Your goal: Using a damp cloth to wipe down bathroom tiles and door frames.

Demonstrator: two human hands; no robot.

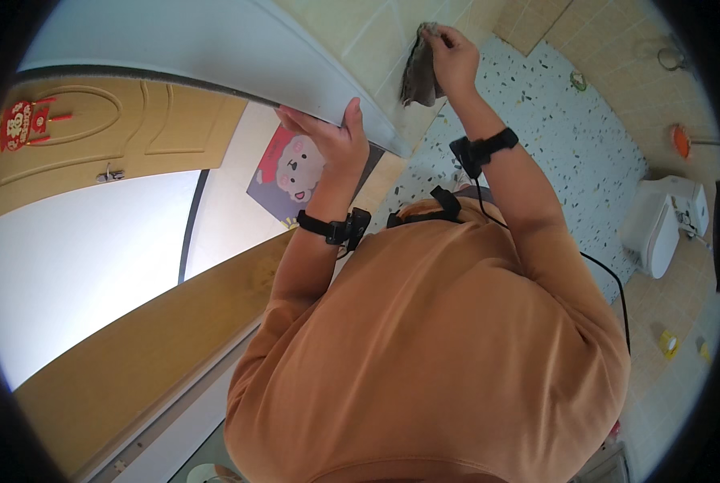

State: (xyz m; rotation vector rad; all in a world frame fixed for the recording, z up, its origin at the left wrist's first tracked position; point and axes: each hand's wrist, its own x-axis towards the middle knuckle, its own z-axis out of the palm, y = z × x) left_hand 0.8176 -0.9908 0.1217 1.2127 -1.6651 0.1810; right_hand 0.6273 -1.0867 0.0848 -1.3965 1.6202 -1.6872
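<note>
1. One grey cloth point(418, 79) hangs from the right hand point(455, 64), at the far side, just beside the tiled wall point(373, 44). I cannot tell if it touches the tiles.
2. The right hand pinches the top of the cloth with its thumb and fingers.
3. The left hand point(334, 145) is at the edge of one pale panel point(303, 60), thumb spread from the fingers. I cannot tell if it grips.
4. Two black bands point(497, 142), one on each wrist.
5. One brown top point(432, 346), on the near side.
6. One mat point(273, 189) with one bear on it, left of the left hand.
7. One wooden door point(162, 129) with one handle point(110, 175), farther left.
8. One speckled floor point(537, 105) and one white toilet point(659, 229), on the right.
</note>
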